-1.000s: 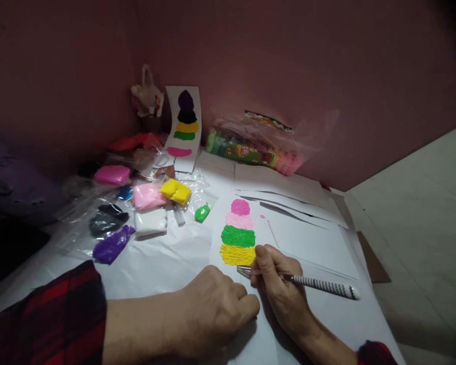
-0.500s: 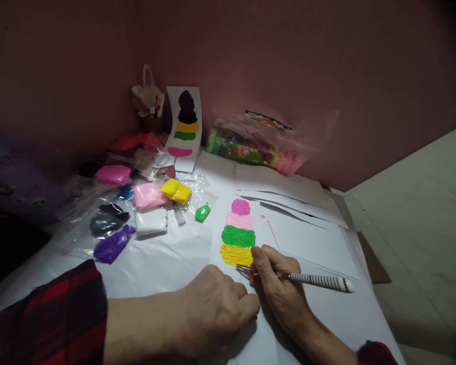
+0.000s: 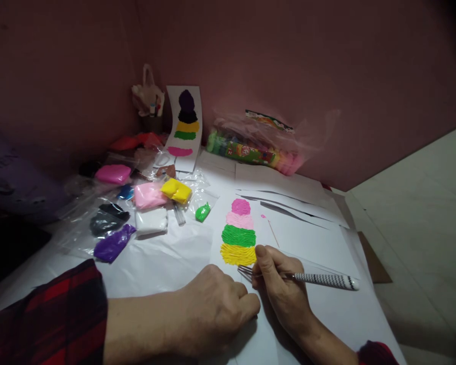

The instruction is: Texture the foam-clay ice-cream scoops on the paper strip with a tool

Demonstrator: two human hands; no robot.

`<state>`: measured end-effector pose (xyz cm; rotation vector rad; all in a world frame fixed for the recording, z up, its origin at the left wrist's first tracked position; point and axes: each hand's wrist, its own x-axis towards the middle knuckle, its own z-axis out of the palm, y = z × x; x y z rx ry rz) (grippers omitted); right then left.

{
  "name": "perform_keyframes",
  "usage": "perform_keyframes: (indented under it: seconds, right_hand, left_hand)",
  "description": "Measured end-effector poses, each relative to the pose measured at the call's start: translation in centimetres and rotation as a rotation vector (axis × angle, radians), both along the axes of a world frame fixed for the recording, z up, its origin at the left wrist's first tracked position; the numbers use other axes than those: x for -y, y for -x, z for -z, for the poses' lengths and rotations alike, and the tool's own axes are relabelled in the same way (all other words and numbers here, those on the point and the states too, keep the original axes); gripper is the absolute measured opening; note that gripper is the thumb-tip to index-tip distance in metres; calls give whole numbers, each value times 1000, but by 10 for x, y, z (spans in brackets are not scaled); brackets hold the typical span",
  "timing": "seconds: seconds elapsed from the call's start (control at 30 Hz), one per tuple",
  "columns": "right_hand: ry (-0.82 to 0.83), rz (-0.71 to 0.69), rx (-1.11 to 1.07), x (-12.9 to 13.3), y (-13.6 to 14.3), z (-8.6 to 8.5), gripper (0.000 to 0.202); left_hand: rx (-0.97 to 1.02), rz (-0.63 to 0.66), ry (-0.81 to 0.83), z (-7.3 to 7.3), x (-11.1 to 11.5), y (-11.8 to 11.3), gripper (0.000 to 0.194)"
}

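Observation:
A fork [image 3: 323,280] with a white and black zigzag handle is pinched in my right hand [image 3: 279,281]. Its tines lie at the lower edge of a yellow clay band [image 3: 238,254] on a white sheet [image 3: 217,248]. Above that band come ridged green clay [image 3: 238,236], light pink clay [image 3: 239,219] and a darker pink clay piece [image 3: 240,206]. My left hand [image 3: 216,309] rests closed on the paper just below the yellow band, fingers curled under. Whatever it may hold is hidden.
Bagged clay lies to the left: purple [image 3: 114,244], white [image 3: 151,222], yellow [image 3: 176,191] and other colours. A picture card [image 3: 193,109] leans on the wall beside a clear bag of clay sticks [image 3: 251,152]. A thin pink-tipped stick [image 3: 273,234] lies right of the clay bands.
My right hand and the fork have shifted slightly to the right, the tines sliding along the yellow band's lower edge. My left hand has stayed in place.

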<state>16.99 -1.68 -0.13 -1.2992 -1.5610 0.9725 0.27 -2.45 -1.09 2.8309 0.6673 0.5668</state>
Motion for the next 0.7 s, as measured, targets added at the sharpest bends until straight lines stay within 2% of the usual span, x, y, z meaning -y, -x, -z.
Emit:
perform_keyframes:
  seconds: [0.7]
  right_hand:
    - [57,-75,79,-1,-2,-1,48]
  left_hand:
    - [-39,12,19,0,1,0,20]
